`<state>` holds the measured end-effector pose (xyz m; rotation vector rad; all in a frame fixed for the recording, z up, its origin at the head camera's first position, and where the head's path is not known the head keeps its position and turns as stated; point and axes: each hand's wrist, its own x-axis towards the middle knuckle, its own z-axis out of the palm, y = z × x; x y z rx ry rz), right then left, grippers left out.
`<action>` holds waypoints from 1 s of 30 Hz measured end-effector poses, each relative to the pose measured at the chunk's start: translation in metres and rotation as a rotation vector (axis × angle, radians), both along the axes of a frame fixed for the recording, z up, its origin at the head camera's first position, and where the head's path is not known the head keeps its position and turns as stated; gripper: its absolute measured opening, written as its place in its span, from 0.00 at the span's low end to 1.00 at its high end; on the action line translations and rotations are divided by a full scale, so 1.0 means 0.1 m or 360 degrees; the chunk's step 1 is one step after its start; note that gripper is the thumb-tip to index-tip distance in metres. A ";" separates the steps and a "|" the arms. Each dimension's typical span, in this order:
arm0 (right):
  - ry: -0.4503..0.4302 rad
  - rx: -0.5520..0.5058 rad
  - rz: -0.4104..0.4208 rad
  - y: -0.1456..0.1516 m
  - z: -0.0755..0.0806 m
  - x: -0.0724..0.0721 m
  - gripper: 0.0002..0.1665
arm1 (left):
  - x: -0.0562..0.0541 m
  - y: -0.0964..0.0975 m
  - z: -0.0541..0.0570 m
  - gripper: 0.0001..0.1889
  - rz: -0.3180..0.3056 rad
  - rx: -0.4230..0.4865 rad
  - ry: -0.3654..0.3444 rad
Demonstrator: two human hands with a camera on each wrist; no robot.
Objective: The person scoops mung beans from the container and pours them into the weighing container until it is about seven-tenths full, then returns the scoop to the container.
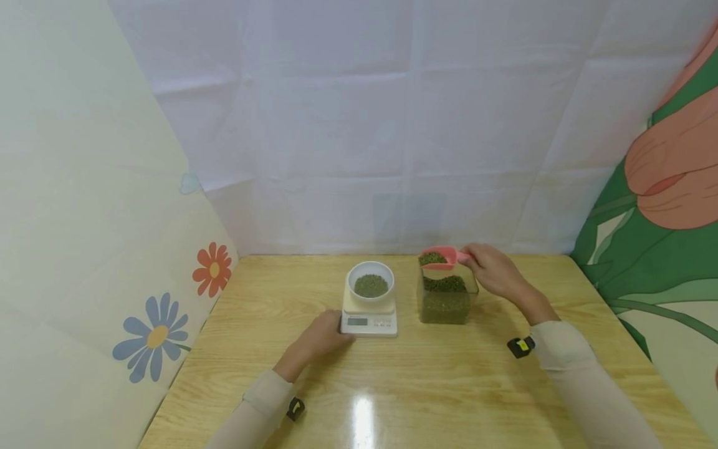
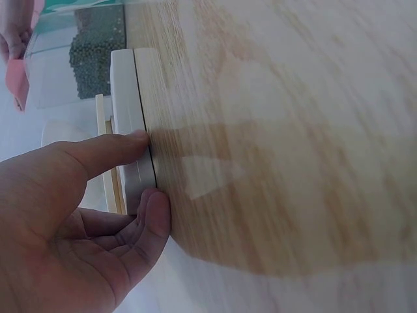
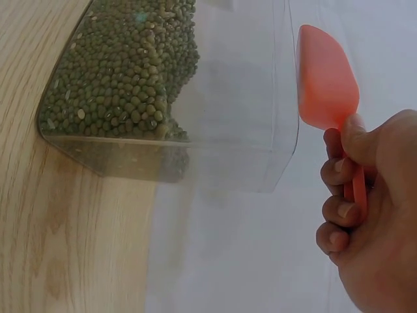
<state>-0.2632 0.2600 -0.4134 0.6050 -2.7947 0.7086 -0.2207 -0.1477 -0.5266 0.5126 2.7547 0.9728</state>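
My right hand [image 1: 496,269] grips the handle of a pink scoop [image 3: 328,78] heaped with small green beans. It is held level with the rim of a clear plastic box [image 1: 445,310], over its far side. Mung beans [image 3: 117,72] fill the lower part of this box. To its left stands a white kitchen scale [image 1: 384,330] bearing a white bowl [image 1: 353,271] with more green beans [image 1: 371,285] in it. My left hand [image 1: 325,335] holds the scale's near left corner, thumb [image 2: 130,147] on one side and curled fingers on the other.
The wood-grain table [image 1: 426,386] reaches back to a white cloth backdrop [image 1: 331,143]. Flower-printed panels stand along the left [image 1: 84,237] and right [image 1: 673,249]. A small black device [image 1: 520,347] is worn on my right wrist and another [image 1: 295,409] on my left.
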 end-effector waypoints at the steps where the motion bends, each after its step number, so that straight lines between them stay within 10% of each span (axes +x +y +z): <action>1: -0.0002 -0.0003 0.0001 -0.01 0.00 0.00 0.19 | 0.00 0.00 0.00 0.20 -0.0001 -0.0005 0.0002; 30: -0.0032 0.0002 0.0036 -0.22 0.03 -0.04 0.20 | 0.00 0.00 -0.01 0.22 -0.0002 0.0007 0.0005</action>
